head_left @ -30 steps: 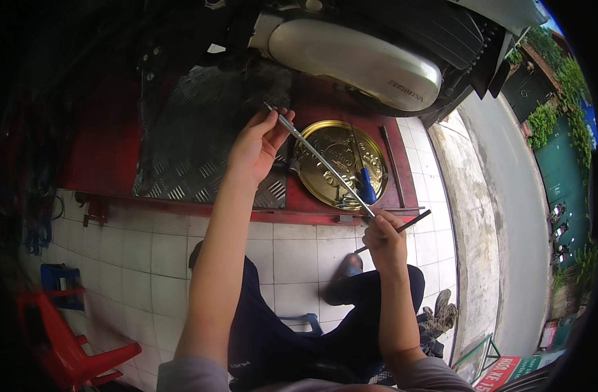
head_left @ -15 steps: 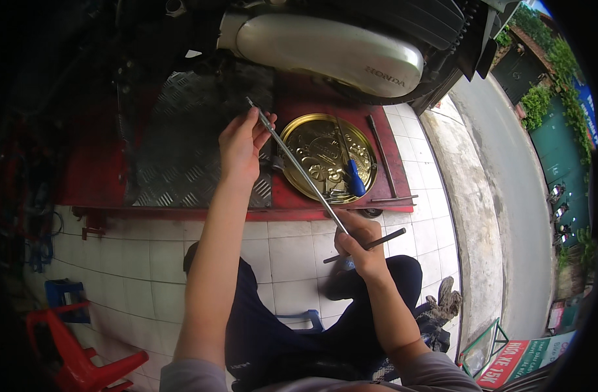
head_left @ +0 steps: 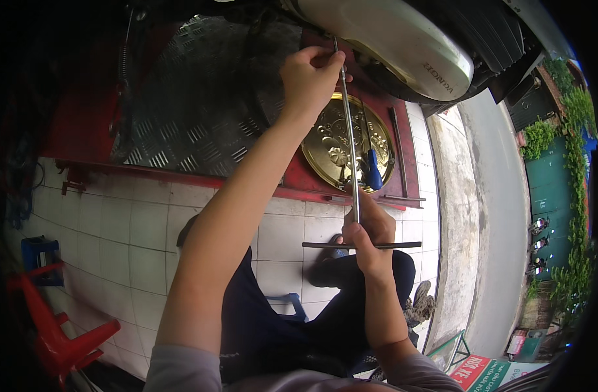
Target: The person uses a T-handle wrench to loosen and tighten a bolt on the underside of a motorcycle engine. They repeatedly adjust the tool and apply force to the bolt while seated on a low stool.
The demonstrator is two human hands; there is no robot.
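Observation:
My left hand [head_left: 312, 81] is closed around the upper end of a long silver T-handle wrench [head_left: 349, 144], whose tip touches or sits just below the underside of a scooter’s silver casing [head_left: 390, 46]; which, I cannot tell. My right hand [head_left: 371, 235] grips its lower end at the dark crossbar [head_left: 318, 245]. Behind the shaft, a round brass-coloured tray [head_left: 318, 157] holds a blue-handled screwdriver [head_left: 373, 170] and small metal pieces. A metal rod [head_left: 397, 144] lies right of the tray.
A red platform [head_left: 83, 124] bears a chequer-plate sheet [head_left: 181, 111]. Tiled floor [head_left: 279, 242] lies below, with a red plastic chair [head_left: 57, 333] and blue stool [head_left: 41, 255] at left. At right are a concrete strip, a road, a green gate [head_left: 540, 189] and plants.
Both hands have turned the wrench from diagonal to nearly upright in view, raising its tip to the scooter’s underside. My left hand has moved up and right; the crossbar now lies horizontal.

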